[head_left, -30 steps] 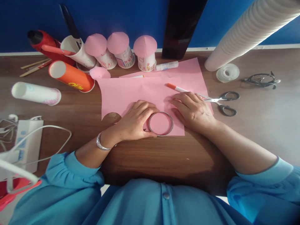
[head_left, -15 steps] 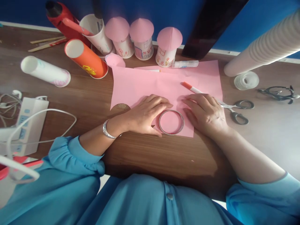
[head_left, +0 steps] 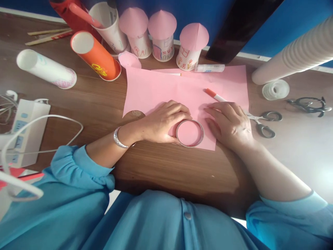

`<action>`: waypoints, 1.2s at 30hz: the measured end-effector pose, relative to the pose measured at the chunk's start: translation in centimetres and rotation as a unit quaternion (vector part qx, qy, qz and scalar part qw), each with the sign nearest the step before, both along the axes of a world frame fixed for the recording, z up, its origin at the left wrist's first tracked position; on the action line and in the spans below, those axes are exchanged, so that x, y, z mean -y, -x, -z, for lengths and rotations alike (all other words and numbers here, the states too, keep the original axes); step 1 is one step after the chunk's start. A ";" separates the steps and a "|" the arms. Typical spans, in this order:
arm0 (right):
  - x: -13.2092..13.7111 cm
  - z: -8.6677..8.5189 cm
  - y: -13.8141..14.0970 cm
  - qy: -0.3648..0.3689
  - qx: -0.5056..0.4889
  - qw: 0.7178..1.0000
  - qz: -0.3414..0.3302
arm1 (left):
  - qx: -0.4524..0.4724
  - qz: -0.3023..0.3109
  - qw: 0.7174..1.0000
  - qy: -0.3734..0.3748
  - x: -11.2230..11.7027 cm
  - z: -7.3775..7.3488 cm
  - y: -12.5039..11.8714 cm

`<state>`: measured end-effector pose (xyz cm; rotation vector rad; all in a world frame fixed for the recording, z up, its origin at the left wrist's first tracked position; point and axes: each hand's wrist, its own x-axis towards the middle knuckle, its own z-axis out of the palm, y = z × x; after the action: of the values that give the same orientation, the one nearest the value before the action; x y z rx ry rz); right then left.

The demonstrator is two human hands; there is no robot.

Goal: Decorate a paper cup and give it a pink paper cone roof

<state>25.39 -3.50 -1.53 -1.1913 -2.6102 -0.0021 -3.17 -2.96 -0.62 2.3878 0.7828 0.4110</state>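
A pink paper sheet lies on the wooden table. A silver ring rests flat on its near right corner. My left hand curls round the ring's left side, thumb and fingers touching it. My right hand lies flat with fingers stretched out on the paper just right of the ring, holding nothing. An orange-capped marker lies beyond the right hand's fingers, and scissors lie to its right.
Three paper cups with pink cone tops stand at the back with a glue stick. An orange tube and a white tube lie at the left. A power strip with cables, a tape roll, a stack of cups and spectacles are around.
The view has shifted, so the table's things sit further right and higher. My left hand stays on the ring and my right hand stays flat on the paper.
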 end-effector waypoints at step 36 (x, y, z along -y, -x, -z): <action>4.2 -1.5 1.3 0.130 -0.143 0.980 -0.052 | -0.008 0.027 0.999 0.035 -0.4 0.0 0.4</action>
<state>24.08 -7.71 0.02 -1.0407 -2.4634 0.5065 -3.54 -2.52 -0.58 2.3445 0.7264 0.3372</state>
